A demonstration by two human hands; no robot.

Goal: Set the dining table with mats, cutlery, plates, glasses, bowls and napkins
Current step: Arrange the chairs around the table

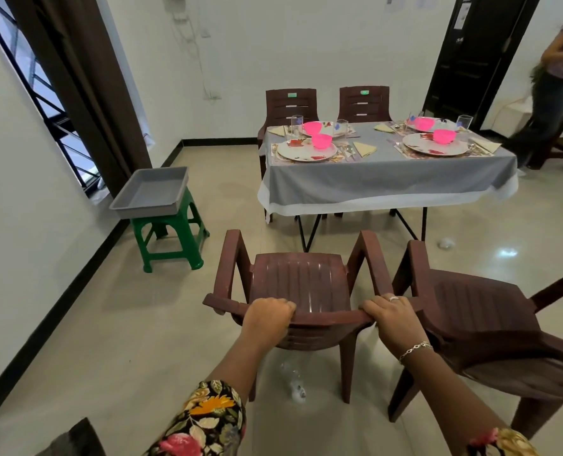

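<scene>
Grips the top rail of a brown chair point(298, 284) with both hands, left hand point(267, 312) and right hand point(390, 312) apart, fingers curled over it. Faces the counter point(380, 144) well beyond, laid on a grey cloth point(382, 182) with mats point(404, 154), plates point(306, 152), pink bowls point(321, 140), glasses point(297, 122), cutlery point(349, 152) and folded napkins point(364, 148). Off left, a grey tray point(152, 192) on a green stool point(171, 238).

table point(388, 182) ahead | chair point(301, 284) before it | stool point(171, 238) left
</scene>
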